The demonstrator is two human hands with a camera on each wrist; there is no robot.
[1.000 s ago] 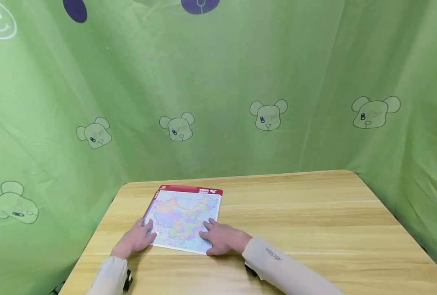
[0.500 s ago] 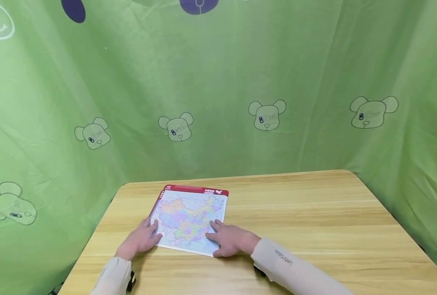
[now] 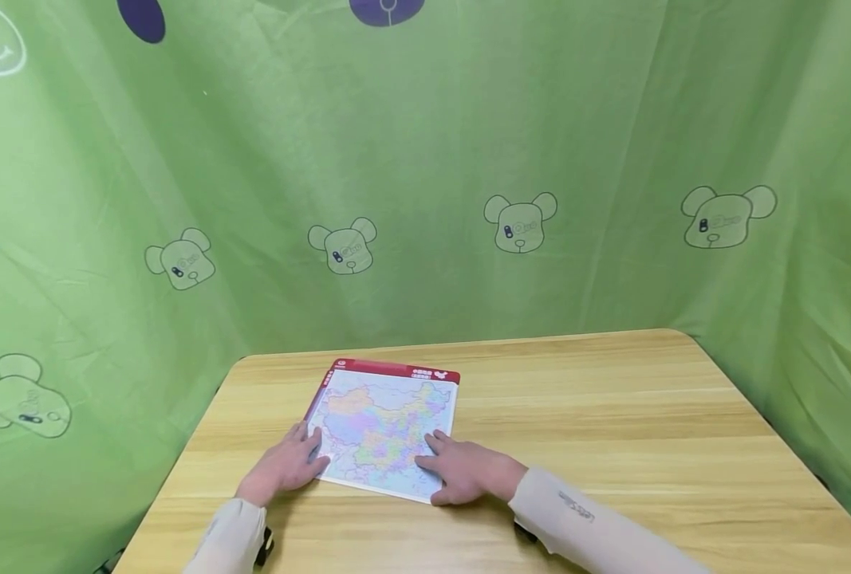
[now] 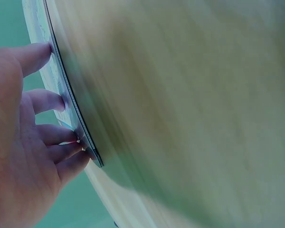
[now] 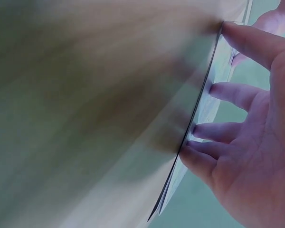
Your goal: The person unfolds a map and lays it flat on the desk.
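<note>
both hands, left hand [image 3: 285, 470] and right hand [image 3: 468, 472], press flat, fingers spread, on the map board [image 3: 385, 426] at lower centre; uneven pressure could skew it across the bench [image 3: 612, 430].

Glossy map board [image 3: 385, 426], wood-grain table [image 3: 612, 430]

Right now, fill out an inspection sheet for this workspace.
Surface: wooden table, light grain.
Job's things: map board with a red top strip, lying flat near the table's left side.
Clutter: nothing seen.
Hands: left hand flat on the board's near left corner; right hand flat on its near right corner, fingers straight.
Cables: nothing seen.
Surroundings: green curtain printed with bear heads.
</note>
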